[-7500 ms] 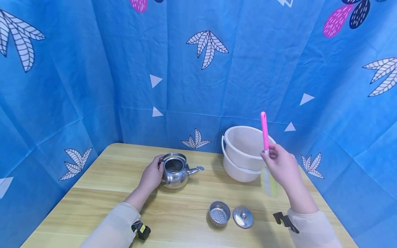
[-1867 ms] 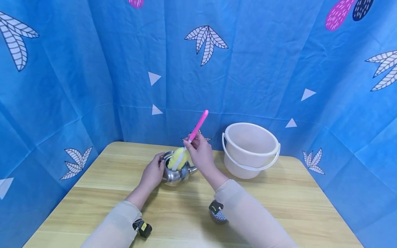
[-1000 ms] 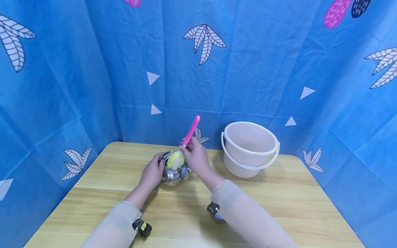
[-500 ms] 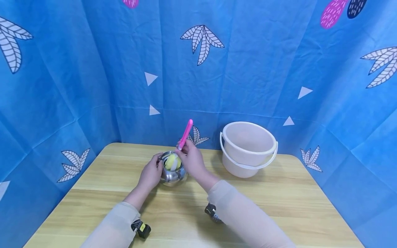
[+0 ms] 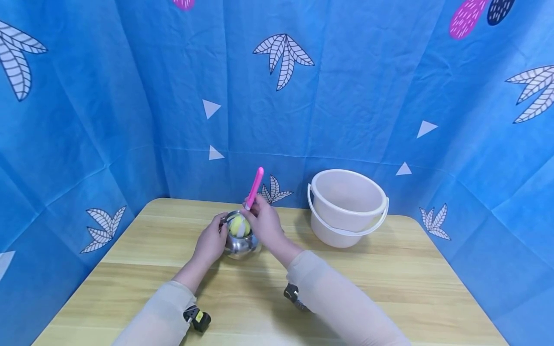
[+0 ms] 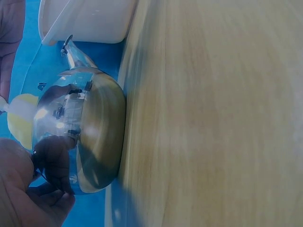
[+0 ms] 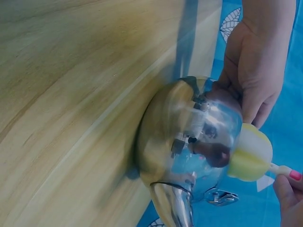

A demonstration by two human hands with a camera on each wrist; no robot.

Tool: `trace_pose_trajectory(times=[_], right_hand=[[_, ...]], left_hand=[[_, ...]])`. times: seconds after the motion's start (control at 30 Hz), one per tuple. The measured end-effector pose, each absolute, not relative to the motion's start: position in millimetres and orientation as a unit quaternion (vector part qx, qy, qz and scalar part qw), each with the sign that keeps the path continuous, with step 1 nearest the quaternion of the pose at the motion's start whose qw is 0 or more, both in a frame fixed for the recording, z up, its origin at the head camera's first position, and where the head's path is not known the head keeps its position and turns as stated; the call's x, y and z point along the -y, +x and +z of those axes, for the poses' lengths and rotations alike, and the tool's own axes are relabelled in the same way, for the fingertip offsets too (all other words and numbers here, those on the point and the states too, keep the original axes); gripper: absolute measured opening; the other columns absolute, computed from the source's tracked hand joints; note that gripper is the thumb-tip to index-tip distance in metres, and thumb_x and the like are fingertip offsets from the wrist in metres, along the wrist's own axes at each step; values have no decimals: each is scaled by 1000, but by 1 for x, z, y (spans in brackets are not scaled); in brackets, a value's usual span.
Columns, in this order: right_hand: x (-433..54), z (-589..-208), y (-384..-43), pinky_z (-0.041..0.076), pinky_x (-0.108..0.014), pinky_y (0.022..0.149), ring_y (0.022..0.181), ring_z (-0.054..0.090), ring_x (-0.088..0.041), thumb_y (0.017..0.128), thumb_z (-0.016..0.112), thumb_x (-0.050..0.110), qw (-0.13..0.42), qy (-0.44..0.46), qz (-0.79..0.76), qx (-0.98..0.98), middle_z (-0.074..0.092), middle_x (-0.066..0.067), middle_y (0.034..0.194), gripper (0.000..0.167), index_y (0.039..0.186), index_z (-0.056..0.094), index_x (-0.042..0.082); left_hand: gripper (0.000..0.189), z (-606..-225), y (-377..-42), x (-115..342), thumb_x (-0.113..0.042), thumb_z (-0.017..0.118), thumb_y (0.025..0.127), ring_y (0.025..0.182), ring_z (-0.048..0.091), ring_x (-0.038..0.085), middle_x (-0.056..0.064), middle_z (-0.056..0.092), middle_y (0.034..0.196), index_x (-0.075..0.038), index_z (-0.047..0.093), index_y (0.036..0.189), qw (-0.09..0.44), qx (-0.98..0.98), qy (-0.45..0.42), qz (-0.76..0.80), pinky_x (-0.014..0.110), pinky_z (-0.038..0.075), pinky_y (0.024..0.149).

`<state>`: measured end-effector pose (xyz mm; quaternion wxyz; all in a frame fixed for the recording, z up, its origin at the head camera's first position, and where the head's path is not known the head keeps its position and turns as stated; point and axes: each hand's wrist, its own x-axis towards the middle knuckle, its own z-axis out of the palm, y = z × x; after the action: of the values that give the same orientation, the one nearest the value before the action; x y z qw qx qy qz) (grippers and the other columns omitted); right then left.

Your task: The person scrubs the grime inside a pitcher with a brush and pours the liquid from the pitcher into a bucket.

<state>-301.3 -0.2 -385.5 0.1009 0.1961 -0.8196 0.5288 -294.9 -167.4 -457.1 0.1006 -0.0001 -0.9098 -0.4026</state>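
A shiny metal kettle (image 5: 241, 248) stands lidless on the wooden table, its spout (image 7: 173, 203) pointing right. My left hand (image 5: 211, 241) grips it at the left side of its rim, by the folded handle. Between thumb and fingers, my right hand (image 5: 267, 225) pinches a sponge bottle brush with a pink handle (image 5: 256, 185). The brush tilts slightly right, and its yellow and white sponge head (image 5: 239, 227) is partly down in the kettle's mouth. The wrist views show the upper part of the sponge (image 7: 251, 153) above the rim; its lower end is hidden inside.
A white bucket (image 5: 342, 226) with its handle hanging down stands at the back right of the table (image 5: 398, 274). The right sleeve (image 5: 337, 298) nearly covers a small metal strainer and hides the kettle lid. Blue patterned curtains (image 5: 277, 120) enclose the table's back and sides.
My right hand has carried the brush from beside the bucket leftward to the kettle, then lowered its sponge head into the mouth, with the handle becoming more upright. My left hand stays on the kettle.
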Motion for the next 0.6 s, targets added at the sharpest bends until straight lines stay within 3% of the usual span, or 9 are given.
trace_pose_trajectory(times=[0.6], right_hand=[[6, -386, -300, 56, -27, 90, 111, 68, -21, 94, 71, 11, 106, 195, 500, 837, 71, -9, 119, 31, 122, 60, 5]], left_hand=[[46, -456, -294, 168, -21, 41, 108, 129, 51, 44, 25, 53, 142, -4, 39, 151, 97, 910, 0, -403, 58, 42, 106]])
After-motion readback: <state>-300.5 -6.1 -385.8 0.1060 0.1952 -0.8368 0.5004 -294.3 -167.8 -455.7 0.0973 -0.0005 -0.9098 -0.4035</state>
